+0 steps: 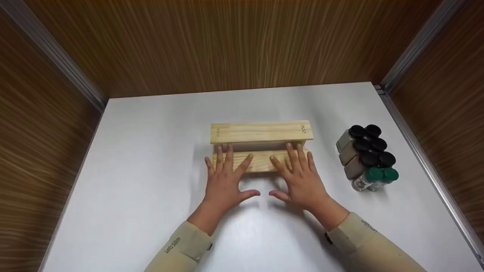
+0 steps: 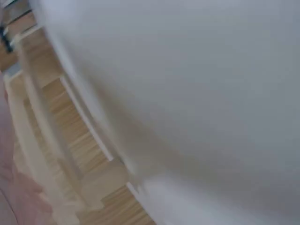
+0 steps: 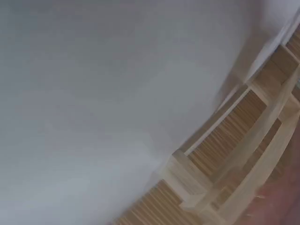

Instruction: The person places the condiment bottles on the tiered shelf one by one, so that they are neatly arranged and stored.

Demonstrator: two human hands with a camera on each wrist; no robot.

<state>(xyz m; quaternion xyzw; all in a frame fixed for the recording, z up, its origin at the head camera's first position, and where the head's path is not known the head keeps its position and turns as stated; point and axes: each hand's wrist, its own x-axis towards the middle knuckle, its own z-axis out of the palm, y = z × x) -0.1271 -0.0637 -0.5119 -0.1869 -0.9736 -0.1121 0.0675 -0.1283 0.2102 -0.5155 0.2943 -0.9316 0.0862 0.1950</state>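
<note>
A pale two-tier wooden rack [image 1: 261, 132] stands on the white table in the head view. My left hand [image 1: 224, 185] has its fingers spread over the left part of the lower tier. On the right part, my right hand [image 1: 305, 185] lies the same way, fingers straight and thumb pointing inward. Whether the fingertips press on the wood or hover just above it, I cannot tell. Both wrist views are blurred: the left one has the rack [image 2: 103, 180] along its left side, the right one has the rack [image 3: 187, 176] at lower right.
To the right of the rack, several spice jars [image 1: 355, 166] stand close together, most with black lids and two with green lids [image 1: 374, 174]. The white tabletop [image 1: 143, 170] meets brown wood-grain panels [image 1: 242, 45] at the back and sides, with metal posts in the corners.
</note>
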